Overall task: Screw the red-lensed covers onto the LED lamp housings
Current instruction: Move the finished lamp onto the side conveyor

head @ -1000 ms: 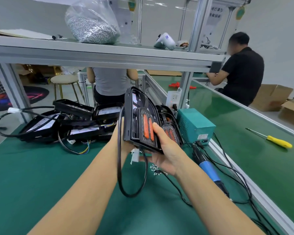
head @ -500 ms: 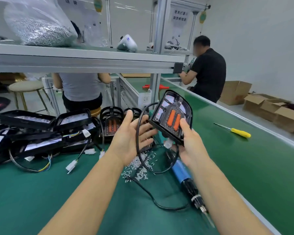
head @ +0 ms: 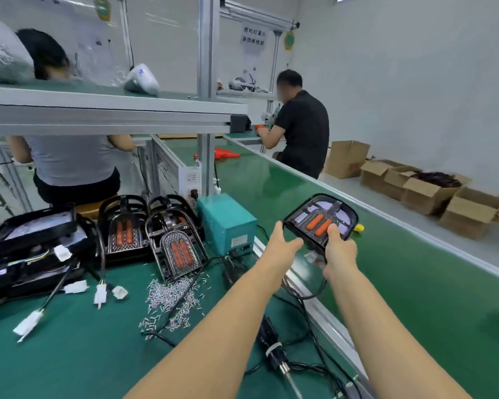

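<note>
My right hand grips an assembled black lamp with two red lenses, held out over the green conveyor belt; its black cable loops down below. My left hand reaches toward the lamp's left edge with fingers extended, touching or nearly touching it. Red-lensed covers lean upright near a teal power box. Black lamp housings with white connectors are piled at the left. A heap of loose screws lies on the mat. An electric screwdriver lies between my forearms.
A metal rail divides the work mat from the conveyor belt. An overhead shelf spans the bench. A person in black sits far along the belt, another in grey behind the bench. Open cardboard boxes line the floor at right.
I have turned right and carried the lamp further right, out over the conveyor belt. My left hand has followed from the cable loop to the lamp's left edge.
</note>
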### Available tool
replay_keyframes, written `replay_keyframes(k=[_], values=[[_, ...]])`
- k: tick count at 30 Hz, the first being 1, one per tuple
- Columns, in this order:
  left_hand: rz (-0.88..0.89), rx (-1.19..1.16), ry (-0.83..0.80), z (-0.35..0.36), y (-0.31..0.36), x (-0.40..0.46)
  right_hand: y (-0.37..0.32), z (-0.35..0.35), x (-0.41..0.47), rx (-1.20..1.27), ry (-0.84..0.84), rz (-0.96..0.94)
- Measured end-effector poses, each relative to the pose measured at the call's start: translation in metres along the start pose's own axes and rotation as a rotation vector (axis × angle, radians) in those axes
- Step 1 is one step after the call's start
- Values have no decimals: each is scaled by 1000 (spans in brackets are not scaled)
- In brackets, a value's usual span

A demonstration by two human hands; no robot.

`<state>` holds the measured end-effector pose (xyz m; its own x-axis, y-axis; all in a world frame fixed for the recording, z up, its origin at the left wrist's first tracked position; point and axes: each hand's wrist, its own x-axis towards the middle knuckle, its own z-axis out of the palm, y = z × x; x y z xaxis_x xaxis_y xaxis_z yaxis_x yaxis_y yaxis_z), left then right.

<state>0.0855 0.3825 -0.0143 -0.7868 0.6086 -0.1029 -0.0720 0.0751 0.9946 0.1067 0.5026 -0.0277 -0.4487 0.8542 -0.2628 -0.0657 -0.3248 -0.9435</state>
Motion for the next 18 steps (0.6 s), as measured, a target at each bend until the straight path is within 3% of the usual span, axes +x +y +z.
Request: replay_keyframes(k=[7, 11, 14, 18], values=[[-70, 393, -170, 37, -39, 13, 19, -22, 47, -150, 208, 19], [-9, 870, -317, 47, -60, 16, 29, -25, 67, -256, 250, 32], [58, 1159, -338, 48, -72, 18, 37, -23, 74, -360, 252, 10], [96, 1331, -342, 43, -86, 21, 40, -22, 81, -502, 280, 10]])
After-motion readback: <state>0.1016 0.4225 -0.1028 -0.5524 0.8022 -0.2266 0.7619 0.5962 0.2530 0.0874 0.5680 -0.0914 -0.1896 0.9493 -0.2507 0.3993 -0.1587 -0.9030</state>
